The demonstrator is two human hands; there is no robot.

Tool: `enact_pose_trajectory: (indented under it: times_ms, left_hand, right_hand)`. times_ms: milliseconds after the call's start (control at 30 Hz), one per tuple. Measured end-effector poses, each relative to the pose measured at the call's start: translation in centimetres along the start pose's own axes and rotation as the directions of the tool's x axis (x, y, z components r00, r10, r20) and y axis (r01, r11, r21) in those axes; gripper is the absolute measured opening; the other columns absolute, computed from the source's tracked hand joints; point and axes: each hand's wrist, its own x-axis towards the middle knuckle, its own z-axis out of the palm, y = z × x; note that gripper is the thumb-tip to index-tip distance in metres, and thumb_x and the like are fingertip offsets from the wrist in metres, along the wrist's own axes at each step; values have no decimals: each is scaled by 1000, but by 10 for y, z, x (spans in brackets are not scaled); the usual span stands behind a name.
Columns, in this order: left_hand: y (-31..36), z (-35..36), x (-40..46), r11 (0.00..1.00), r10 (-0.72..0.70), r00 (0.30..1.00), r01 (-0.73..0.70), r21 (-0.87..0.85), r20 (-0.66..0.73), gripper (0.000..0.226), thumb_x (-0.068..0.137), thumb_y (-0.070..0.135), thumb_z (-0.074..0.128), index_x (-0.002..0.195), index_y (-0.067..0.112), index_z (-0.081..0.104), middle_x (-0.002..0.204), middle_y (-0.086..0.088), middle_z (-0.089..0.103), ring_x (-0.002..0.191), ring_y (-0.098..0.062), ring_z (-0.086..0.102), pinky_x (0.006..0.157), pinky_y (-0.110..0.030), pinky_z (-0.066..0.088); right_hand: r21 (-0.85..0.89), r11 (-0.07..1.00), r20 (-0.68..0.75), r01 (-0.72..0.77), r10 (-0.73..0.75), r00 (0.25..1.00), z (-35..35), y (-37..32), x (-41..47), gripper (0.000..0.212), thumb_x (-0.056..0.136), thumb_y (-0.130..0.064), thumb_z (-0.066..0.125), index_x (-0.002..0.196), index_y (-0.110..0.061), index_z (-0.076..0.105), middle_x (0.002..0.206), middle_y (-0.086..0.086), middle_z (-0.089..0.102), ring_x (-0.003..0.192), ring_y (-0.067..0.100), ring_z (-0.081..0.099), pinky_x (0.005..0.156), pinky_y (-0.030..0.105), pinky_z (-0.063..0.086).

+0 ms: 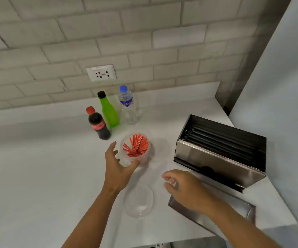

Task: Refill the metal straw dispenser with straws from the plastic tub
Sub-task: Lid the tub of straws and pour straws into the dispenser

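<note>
On the white surface [37, 167], a cola bottle [98, 123] with a red cap and red label, its writing too blurred to read, stands beside a green bottle [109, 111] and a water bottle [128, 106]. The left hand [117, 166], fingers spread wide, touches the tub [137, 151] of red straws [136, 144]. A clear lid [139, 200] lies nearer. The right hand [184, 188], fingers loosely curled and empty, hovers over a metal lid [241, 210]. The open dispenser [219, 151] holds dark straws [221, 138].

Soft, even light; slightly blurred throughout, with wide-angle bending at the edges.
</note>
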Motion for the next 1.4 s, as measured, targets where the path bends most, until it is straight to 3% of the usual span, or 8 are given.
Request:
enact_pose_trajectory:
  times_ms: [200,433,533,633,800,967,1133,1400]
  left_hand:
    - [-3,5,22,997,34,979,-20,-72,199,111,62,72,87,151,46,25,135,48,47,124,19,53,89,-6,51]
    - [0,10,29,986,125,971,-99,-134,201,92,67,53,94,143,47,42,137,22,58,126,-3,62,93,-20,59]
    - [6,8,25,979,158,970,-130,-154,184,96,67,49,93,148,30,44,141,10,59,126,-10,63,97,-26,59]
    - [22,5,20,977,167,972,-140,-160,164,92,67,48,92,145,38,45,135,26,59,124,-2,62,91,-17,58]
    - [59,-5,7,963,227,965,-202,-179,133,88,69,47,90,142,48,42,128,38,58,123,5,61,86,-10,54]
    - [95,-12,-5,921,330,933,-286,-263,142,90,70,45,85,149,31,43,134,24,61,126,-10,64,92,-20,58]
    - [133,-2,-22,881,387,908,-311,-356,164,107,69,75,79,150,17,41,131,25,63,123,-10,65,91,-19,57]
    - [167,40,-42,866,373,884,-222,-448,283,104,74,78,74,149,12,43,126,10,71,116,-13,69,96,-24,54]
  right_hand:
    - [-361,925,121,122,-83,989,34,-25,45,42,101,-42,52,132,-18,66,125,4,72,115,26,66,95,37,49]
    - [-482,858,211,179,-84,974,56,-32,61,33,103,-36,56,112,-8,72,111,12,75,100,32,71,84,40,52]
    - [-416,897,176,152,-85,981,53,-35,56,26,103,-30,55,103,-7,68,103,12,76,93,32,71,68,34,43]
    - [-315,940,125,132,-97,987,31,-43,44,23,102,-33,58,97,-11,63,94,7,77,87,30,71,63,31,38]
    - [7,998,46,60,-60,997,-33,-51,12,13,96,-38,62,98,-26,64,92,-8,77,84,12,74,74,39,61]
    - [292,954,-1,69,-72,997,-103,-42,-27,21,92,-38,75,110,-46,68,100,-23,71,89,2,71,78,20,58]
    - [348,918,-152,191,-146,978,-167,-26,-66,22,98,-44,69,119,-45,74,102,-9,73,93,9,73,80,12,53]
    - [377,863,-425,338,-163,890,-203,-4,-81,23,98,-24,65,120,-29,72,122,-5,75,115,12,72,95,16,54]
